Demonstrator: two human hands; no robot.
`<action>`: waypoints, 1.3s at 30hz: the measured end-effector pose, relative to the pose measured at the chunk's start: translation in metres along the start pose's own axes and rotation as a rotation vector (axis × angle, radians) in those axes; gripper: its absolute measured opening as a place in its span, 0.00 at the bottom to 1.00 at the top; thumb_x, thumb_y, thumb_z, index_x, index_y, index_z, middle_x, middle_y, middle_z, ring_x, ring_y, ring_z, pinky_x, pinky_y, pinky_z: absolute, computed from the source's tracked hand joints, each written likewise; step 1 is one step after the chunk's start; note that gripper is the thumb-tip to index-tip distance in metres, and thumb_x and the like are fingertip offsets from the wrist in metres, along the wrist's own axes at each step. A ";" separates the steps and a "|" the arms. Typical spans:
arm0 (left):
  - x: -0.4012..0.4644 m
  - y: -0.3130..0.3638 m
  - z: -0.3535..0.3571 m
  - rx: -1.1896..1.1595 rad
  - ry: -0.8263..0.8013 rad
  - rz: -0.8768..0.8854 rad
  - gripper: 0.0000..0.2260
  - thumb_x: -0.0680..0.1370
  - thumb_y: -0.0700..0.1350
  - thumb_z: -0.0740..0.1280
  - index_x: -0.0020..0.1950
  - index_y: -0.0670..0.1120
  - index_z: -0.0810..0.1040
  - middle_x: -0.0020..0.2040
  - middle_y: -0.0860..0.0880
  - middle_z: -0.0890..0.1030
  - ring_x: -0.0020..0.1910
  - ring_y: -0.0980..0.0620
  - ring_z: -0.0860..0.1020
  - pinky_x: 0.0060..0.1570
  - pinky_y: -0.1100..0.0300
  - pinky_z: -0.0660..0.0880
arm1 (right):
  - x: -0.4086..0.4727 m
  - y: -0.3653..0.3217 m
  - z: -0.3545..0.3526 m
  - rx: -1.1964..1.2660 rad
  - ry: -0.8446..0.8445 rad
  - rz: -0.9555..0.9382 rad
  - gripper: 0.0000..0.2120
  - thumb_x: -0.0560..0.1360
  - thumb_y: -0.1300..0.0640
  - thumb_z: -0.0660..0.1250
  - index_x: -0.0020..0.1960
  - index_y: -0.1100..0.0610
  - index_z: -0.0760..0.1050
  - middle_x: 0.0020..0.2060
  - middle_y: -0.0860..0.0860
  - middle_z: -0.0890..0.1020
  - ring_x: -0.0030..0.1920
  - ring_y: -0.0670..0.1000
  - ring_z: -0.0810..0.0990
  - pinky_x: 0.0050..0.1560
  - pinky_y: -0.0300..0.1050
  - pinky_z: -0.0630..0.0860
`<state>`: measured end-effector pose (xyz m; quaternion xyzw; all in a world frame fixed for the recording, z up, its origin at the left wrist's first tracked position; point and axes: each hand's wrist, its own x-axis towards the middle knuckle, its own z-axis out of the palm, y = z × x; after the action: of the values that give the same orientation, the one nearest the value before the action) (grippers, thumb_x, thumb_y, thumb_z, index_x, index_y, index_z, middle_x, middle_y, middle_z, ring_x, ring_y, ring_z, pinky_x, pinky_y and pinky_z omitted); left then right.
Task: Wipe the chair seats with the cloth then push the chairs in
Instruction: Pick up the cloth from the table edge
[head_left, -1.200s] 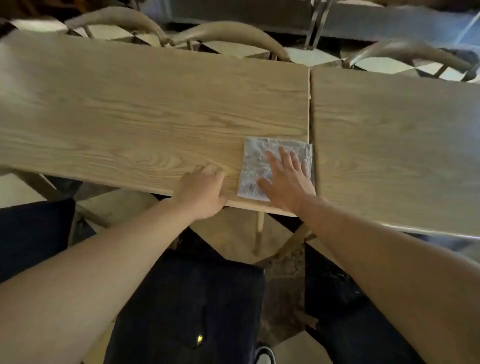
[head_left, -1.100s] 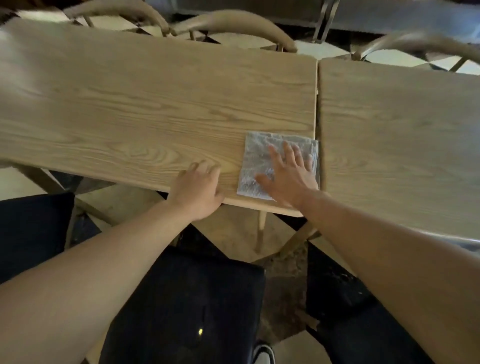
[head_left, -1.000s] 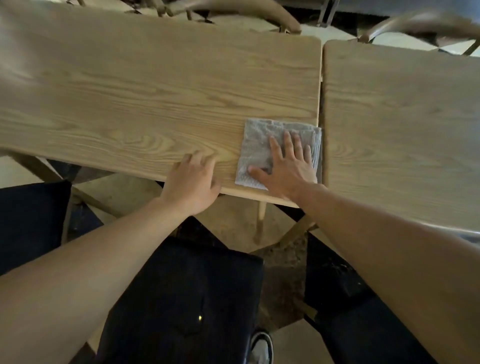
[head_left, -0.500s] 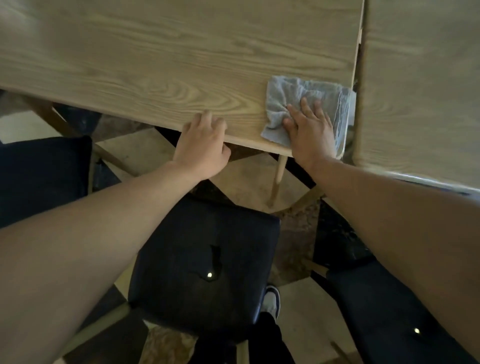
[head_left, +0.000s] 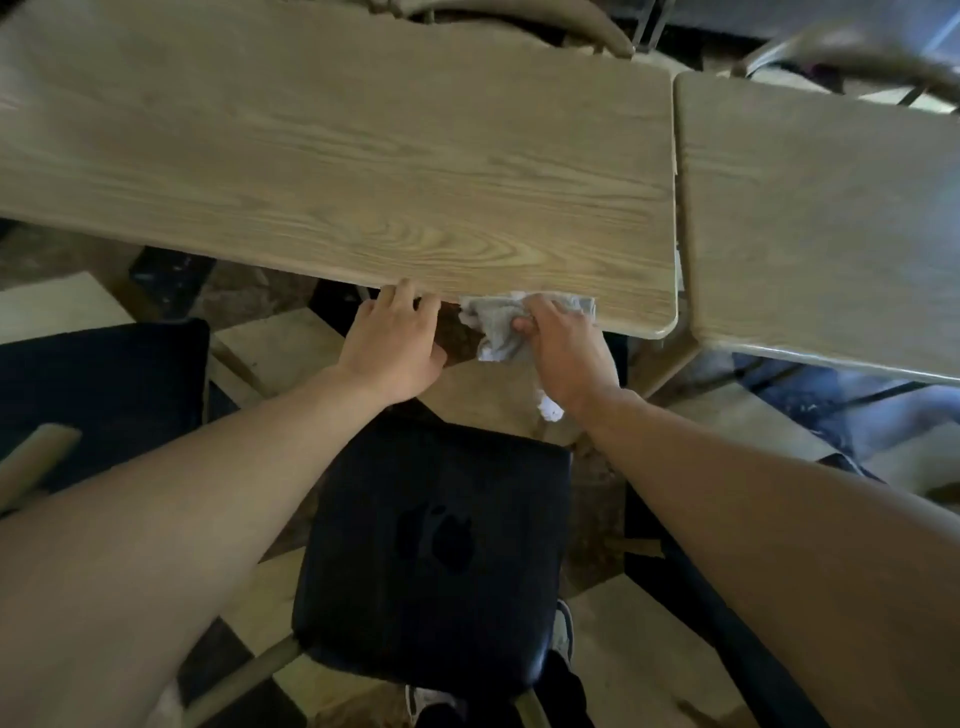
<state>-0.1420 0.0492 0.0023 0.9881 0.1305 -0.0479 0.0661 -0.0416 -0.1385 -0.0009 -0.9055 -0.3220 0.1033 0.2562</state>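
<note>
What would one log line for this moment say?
right hand: grips cloth at table edge | left hand: fingers on table edge | chair seat: below, not yet touched

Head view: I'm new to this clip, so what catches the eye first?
The right hand grips a crumpled grey cloth at the wooden table's near edge, with the left hand resting beside it. Below sits a black chair seat, pulled out.

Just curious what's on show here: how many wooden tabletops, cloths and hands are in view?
Light wooden tabletops: 2
Crumpled grey cloth: 1
Bare hands: 2, left hand and right hand
Total: 5
</note>
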 end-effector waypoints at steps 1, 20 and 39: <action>-0.004 -0.004 -0.009 0.004 -0.006 -0.002 0.23 0.79 0.49 0.65 0.71 0.42 0.69 0.69 0.40 0.68 0.66 0.39 0.69 0.62 0.44 0.70 | -0.003 -0.010 -0.005 -0.003 0.015 0.000 0.10 0.86 0.55 0.55 0.58 0.58 0.73 0.44 0.51 0.77 0.41 0.55 0.77 0.34 0.45 0.64; -0.177 -0.027 -0.236 0.022 0.230 -0.199 0.23 0.81 0.58 0.59 0.71 0.47 0.67 0.68 0.45 0.71 0.65 0.43 0.70 0.59 0.45 0.73 | -0.087 -0.208 -0.166 0.139 0.142 -0.111 0.10 0.85 0.50 0.60 0.54 0.56 0.72 0.44 0.55 0.80 0.43 0.57 0.78 0.44 0.56 0.76; -0.414 -0.198 -0.385 0.141 0.495 -0.519 0.24 0.79 0.58 0.63 0.71 0.47 0.69 0.67 0.43 0.75 0.64 0.43 0.73 0.59 0.46 0.74 | -0.119 -0.557 -0.113 0.276 0.044 -0.553 0.15 0.85 0.44 0.57 0.63 0.52 0.73 0.50 0.53 0.80 0.50 0.55 0.79 0.49 0.51 0.76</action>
<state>-0.5622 0.1896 0.4050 0.9057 0.3855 0.1689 -0.0500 -0.3889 0.1093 0.3935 -0.7421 -0.5336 0.0528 0.4021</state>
